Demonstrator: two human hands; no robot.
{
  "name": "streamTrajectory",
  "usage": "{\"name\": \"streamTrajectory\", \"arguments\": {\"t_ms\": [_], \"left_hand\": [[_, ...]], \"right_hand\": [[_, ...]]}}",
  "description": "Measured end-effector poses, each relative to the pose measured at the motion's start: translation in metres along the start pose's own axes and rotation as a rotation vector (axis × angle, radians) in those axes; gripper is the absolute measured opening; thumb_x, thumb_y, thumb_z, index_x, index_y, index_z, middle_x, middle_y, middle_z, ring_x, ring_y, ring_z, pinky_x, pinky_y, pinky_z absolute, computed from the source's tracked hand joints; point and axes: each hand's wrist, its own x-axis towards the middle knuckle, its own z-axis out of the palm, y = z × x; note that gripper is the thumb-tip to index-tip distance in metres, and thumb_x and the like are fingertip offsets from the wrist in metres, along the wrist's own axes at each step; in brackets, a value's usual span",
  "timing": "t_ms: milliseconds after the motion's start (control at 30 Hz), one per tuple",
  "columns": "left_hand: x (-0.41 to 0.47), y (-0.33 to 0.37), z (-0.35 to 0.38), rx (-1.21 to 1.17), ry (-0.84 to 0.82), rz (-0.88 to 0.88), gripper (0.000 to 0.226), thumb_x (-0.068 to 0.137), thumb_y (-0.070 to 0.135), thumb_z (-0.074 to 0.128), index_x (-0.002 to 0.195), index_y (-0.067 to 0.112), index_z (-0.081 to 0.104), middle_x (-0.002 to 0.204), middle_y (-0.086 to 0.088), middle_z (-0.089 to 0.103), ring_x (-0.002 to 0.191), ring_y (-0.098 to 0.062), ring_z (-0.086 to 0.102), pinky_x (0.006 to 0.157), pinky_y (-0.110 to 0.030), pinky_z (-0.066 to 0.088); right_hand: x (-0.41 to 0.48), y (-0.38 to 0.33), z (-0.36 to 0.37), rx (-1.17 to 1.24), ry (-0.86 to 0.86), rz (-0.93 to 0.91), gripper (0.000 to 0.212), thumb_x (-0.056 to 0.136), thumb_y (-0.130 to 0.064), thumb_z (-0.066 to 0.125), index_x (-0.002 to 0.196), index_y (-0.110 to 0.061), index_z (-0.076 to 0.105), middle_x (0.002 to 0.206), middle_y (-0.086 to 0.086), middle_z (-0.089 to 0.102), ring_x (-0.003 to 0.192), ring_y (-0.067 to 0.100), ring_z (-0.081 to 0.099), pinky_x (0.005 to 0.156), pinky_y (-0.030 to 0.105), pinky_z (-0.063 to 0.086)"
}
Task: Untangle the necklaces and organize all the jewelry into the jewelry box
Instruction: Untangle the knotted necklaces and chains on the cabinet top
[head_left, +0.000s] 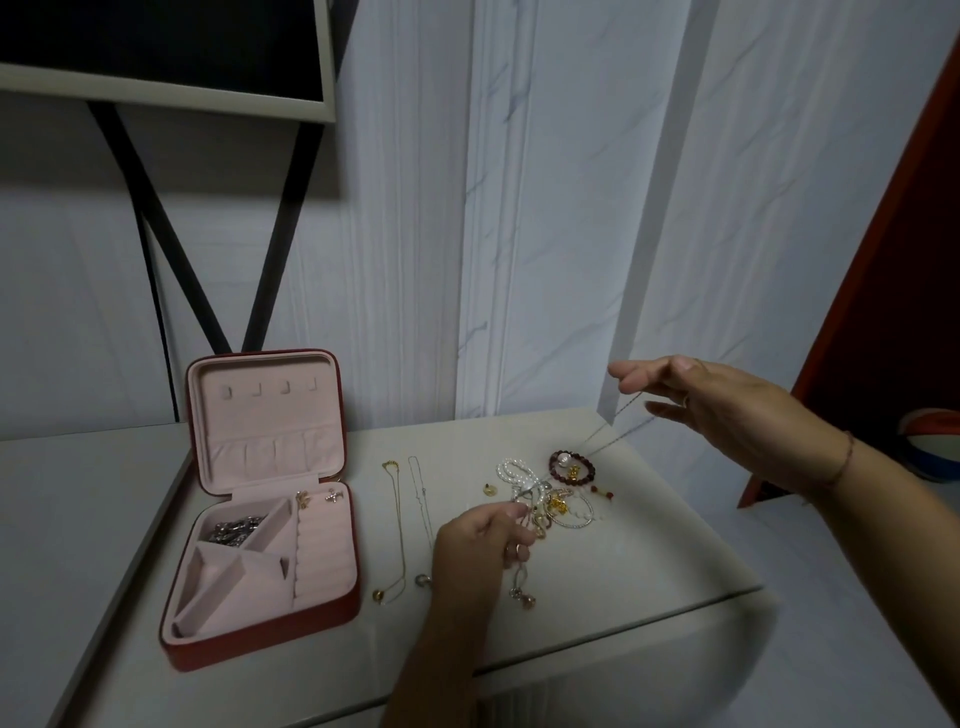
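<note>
While both hands work the knot, head view: mid-untangle.
Right grip: right hand (727, 410) is raised over the far right of the surface (649, 571). Thumb and forefinger pinch the thin chain (615, 420), other fingers spread. It runs down taut into the tangle (540, 499).
Left grip: left hand (483, 540) is low, fingertips pinching the tangle's near side. I judge it's anchoring.
Done: gold necklace (400, 535) and silver necklace (423, 509) lie separate and straight, between jewelry box (270, 636) and tangle. Box is open, with silver pieces (236, 530) in the back-left compartment and earrings (317, 498) at the back.
Left: pearl strand (511, 473), bead bracelet (571, 465) and gold bits are knotted or piled. Laid-out necklaces not boxed. My estimate is under halfway.
Edges: tangle sits right of centre, not far from the right edge. A freed piece could slide off.
Room: bare surface lies toward the front edge. My pull line goes up and right, away from the box lid.
</note>
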Motion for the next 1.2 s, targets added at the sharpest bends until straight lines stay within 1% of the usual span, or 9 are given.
{"name": "streamTrajectory", "arguments": {"t_ms": [167,267,400,533,600,700,800,1000,1200], "left_hand": [[0.002,-0.003,-0.003,0.008,0.081,-0.048,0.022,0.097,0.017,0.05,0.088,0.012,0.069,0.084,-0.004,0.07,0.07,-0.004,0.063,0.062,-0.012,0.046],[0.004,-0.002,-0.007,-0.179,0.097,-0.163,0.031,0.1,0.024,0.045,0.089,0.006,0.066,0.096,-0.011,0.071,0.092,-0.018,0.067,0.085,-0.028,0.051],[0.003,0.005,-0.008,-0.507,0.052,-0.257,0.033,0.102,0.024,0.041,0.08,0.003,0.055,0.1,-0.014,0.072,0.099,-0.024,0.068,0.097,-0.038,0.047],[0.002,0.017,-0.01,-0.744,-0.078,-0.347,0.035,0.102,0.028,0.036,0.071,0.013,0.04,0.104,-0.018,0.071,0.091,-0.027,0.071,0.084,-0.037,0.049],[0.002,0.017,-0.008,-0.762,-0.094,-0.366,0.036,0.102,0.027,0.037,0.069,0.012,0.04,0.093,-0.019,0.072,0.073,-0.028,0.071,0.075,-0.036,0.053],[0.004,0.012,-0.005,-0.701,-0.126,-0.347,0.032,0.101,0.028,0.037,0.076,0.01,0.047,0.068,-0.006,0.063,0.044,-0.012,0.042,0.053,-0.024,0.04],[0.006,0.005,-0.006,-0.541,-0.169,-0.269,0.022,0.096,0.023,0.05,0.099,0.004,0.06,0.068,0.0,0.054,0.042,-0.005,0.03,0.039,-0.017,0.025],[0.002,-0.001,-0.008,0.006,-0.212,-0.109,0.033,0.085,0.009,0.068,0.116,0.019,0.061,0.093,-0.002,0.071,0.057,-0.001,0.052,0.049,-0.014,0.041],[0.003,-0.01,-0.005,0.274,-0.125,-0.019,0.041,0.083,0.004,0.068,0.122,0.011,0.055,0.076,-0.002,0.06,0.068,-0.006,0.057,0.06,-0.01,0.047]], "right_hand": [[-0.003,0.003,0.001,-0.003,-0.012,0.014,0.048,0.096,-0.052,0.031,0.103,-0.028,0.072,0.134,-0.014,0.056,0.128,0.002,0.046,0.113,0.036,0.031],[-0.001,0.003,0.001,0.007,-0.013,0.011,0.049,0.089,-0.051,0.031,0.103,-0.028,0.072,0.135,-0.013,0.056,0.129,0.003,0.046,0.113,0.038,0.031],[0.0,0.003,0.001,0.011,-0.017,0.0,0.049,0.09,-0.051,0.031,0.103,-0.028,0.072,0.134,-0.013,0.057,0.129,0.003,0.046,0.114,0.041,0.029],[0.003,0.004,0.003,0.004,-0.026,0.011,0.052,0.088,-0.058,0.031,0.104,-0.029,0.072,0.135,-0.014,0.056,0.129,0.003,0.045,0.114,0.042,0.028],[0.004,0.003,0.004,-0.01,-0.035,0.007,0.053,0.088,-0.061,0.031,0.105,-0.03,0.071,0.135,-0.014,0.056,0.13,0.003,0.045,0.114,0.041,0.028],[0.005,0.0,0.005,-0.015,-0.007,0.013,0.05,0.098,-0.051,0.03,0.107,-0.024,0.07,0.134,-0.014,0.057,0.128,0.002,0.046,0.115,0.04,0.028],[0.006,-0.003,0.004,-0.021,0.008,0.018,0.051,0.095,-0.045,0.027,0.109,-0.019,0.068,0.134,-0.013,0.057,0.127,0.001,0.047,0.114,0.039,0.029],[0.01,-0.001,-0.001,0.0,0.061,0.039,0.049,0.103,-0.034,0.023,0.111,-0.013,0.066,0.132,-0.011,0.058,0.124,0.0,0.05,0.113,0.038,0.029],[0.015,0.0,-0.008,-0.013,0.089,0.031,0.048,0.103,-0.034,0.023,0.112,-0.014,0.066,0.131,-0.011,0.059,0.126,0.001,0.048,0.113,0.037,0.029]]}}
